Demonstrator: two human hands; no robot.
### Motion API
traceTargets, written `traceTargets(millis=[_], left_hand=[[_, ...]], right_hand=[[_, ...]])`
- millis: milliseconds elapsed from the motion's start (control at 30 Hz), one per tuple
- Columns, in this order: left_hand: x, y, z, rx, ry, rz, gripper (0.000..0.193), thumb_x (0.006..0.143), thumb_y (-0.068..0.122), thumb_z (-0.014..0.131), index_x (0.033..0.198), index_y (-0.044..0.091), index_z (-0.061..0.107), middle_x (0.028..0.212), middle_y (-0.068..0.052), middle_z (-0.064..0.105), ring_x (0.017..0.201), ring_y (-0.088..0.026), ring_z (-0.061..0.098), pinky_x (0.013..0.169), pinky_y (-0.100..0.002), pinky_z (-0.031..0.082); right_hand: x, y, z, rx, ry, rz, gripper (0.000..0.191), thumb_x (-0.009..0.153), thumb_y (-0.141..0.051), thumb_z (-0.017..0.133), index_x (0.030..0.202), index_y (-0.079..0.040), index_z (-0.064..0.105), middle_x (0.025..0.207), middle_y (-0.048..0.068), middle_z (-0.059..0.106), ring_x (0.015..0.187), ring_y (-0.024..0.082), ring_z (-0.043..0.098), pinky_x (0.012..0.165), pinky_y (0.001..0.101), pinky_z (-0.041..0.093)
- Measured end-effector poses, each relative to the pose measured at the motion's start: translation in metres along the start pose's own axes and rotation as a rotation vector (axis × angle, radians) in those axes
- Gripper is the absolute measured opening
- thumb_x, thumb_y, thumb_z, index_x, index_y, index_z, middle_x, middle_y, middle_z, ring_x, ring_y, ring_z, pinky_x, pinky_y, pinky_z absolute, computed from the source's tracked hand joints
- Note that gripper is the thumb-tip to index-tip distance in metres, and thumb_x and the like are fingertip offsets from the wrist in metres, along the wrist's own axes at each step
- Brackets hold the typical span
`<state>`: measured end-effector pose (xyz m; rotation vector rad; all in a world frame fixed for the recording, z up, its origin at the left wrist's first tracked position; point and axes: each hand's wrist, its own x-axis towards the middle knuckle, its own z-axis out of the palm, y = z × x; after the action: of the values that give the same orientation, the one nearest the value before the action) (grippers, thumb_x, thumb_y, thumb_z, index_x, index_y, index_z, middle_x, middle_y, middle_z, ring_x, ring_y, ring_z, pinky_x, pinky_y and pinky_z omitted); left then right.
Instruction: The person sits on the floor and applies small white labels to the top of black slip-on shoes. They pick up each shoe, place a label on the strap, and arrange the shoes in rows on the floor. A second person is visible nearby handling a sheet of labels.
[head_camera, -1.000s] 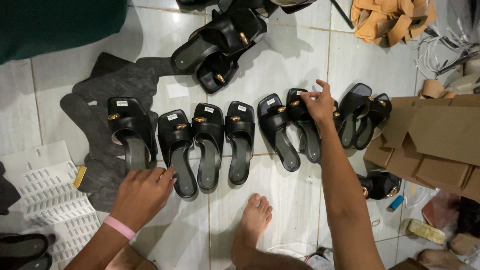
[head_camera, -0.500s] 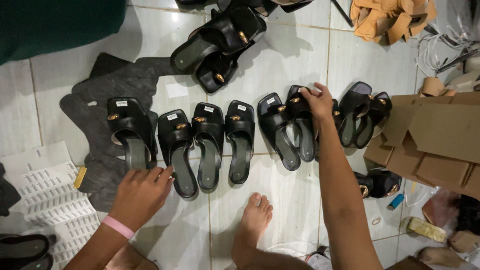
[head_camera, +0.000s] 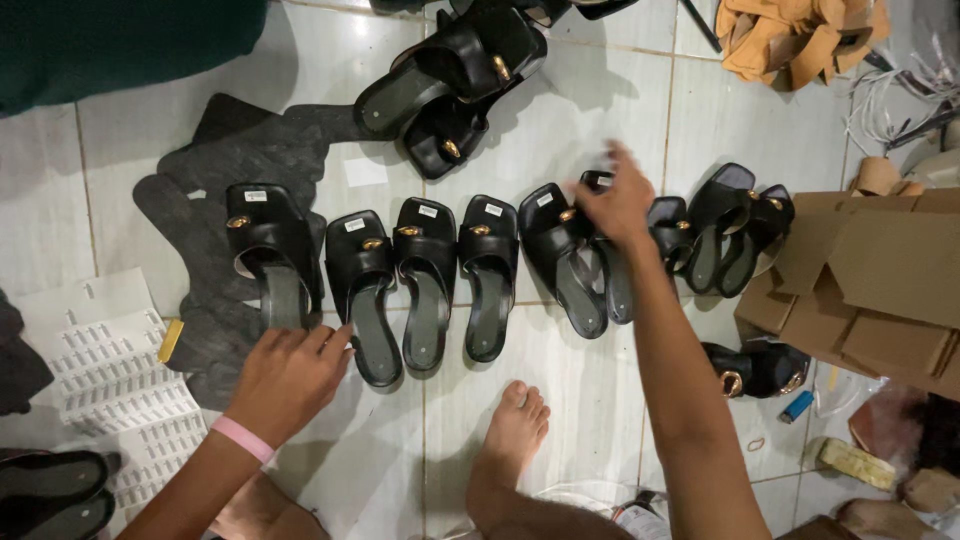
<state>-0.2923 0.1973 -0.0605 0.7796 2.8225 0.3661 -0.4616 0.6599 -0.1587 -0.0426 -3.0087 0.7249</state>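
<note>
Six black slip-on sandals with gold buckles lie in a row, toes away from the camera, on the white tiled floor (head_camera: 600, 90). The left hand (head_camera: 290, 375), a pink band at its wrist, rests palm down with fingers loosely spread beside the heel of the second sandal (head_camera: 367, 300), fingertips at its edge, holding nothing. The right hand (head_camera: 618, 200), blurred, hovers over the sixth sandal (head_camera: 612, 270); whether it grips the strap cannot be told. Beside it lies the fifth sandal (head_camera: 562, 255). More sandals are heaped at the top (head_camera: 450, 85), and folded cardboard (head_camera: 870, 275) sits at the right. A bare foot (head_camera: 515, 440) rests below the row.
</note>
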Motion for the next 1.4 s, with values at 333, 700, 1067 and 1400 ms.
traceTargets(millis=[333, 700, 1067, 1400], left_hand=[[-0.005, -0.004, 0.002, 0.007, -0.025, -0.042, 0.029, 0.085, 0.028, 0.069, 0.109, 0.013, 0.073, 0.089, -0.005, 0.073, 0.074, -0.027, 0.071, 0.075, -0.041, 0.054], [-0.070, -0.122, 0.060, -0.096, 0.336, -0.374, 0.017, 0.109, 0.018, 0.074, 0.115, 0.004, 0.067, 0.110, -0.014, 0.067, 0.105, -0.029, 0.064, 0.094, -0.040, 0.052], [-0.137, -0.187, 0.060, -0.232, 0.158, -1.013, 0.063, 0.109, 0.042, 0.069, 0.141, -0.011, 0.056, 0.130, -0.033, 0.062, 0.112, -0.048, 0.064, 0.095, -0.054, 0.051], [-0.179, -0.200, 0.097, -0.295, 0.456, -0.942, 0.115, 0.068, 0.054, 0.091, 0.151, -0.005, 0.037, 0.147, -0.033, 0.039, 0.136, -0.049, 0.037, 0.114, -0.056, 0.031]], right_hand=[[0.010, -0.028, 0.017, 0.132, -0.225, 0.179, 0.055, 0.082, -0.039, 0.083, 0.132, -0.022, 0.065, 0.099, -0.001, 0.076, 0.102, 0.018, 0.072, 0.095, 0.0397, 0.050], [-0.174, -0.170, -0.019, 0.322, -0.689, -0.555, 0.030, 0.097, -0.024, 0.068, 0.125, -0.017, 0.068, 0.110, 0.009, 0.071, 0.105, 0.030, 0.066, 0.096, 0.0454, 0.053], [-0.236, -0.255, -0.042, 0.184, -0.933, -0.694, 0.033, 0.100, -0.030, 0.064, 0.130, -0.017, 0.064, 0.111, 0.004, 0.069, 0.102, 0.024, 0.068, 0.088, 0.0403, 0.054], [-0.191, -0.333, 0.040, 0.306, -1.061, -0.944, 0.033, 0.087, -0.014, 0.072, 0.120, -0.009, 0.067, 0.109, 0.012, 0.071, 0.103, 0.034, 0.066, 0.088, 0.0483, 0.052]])
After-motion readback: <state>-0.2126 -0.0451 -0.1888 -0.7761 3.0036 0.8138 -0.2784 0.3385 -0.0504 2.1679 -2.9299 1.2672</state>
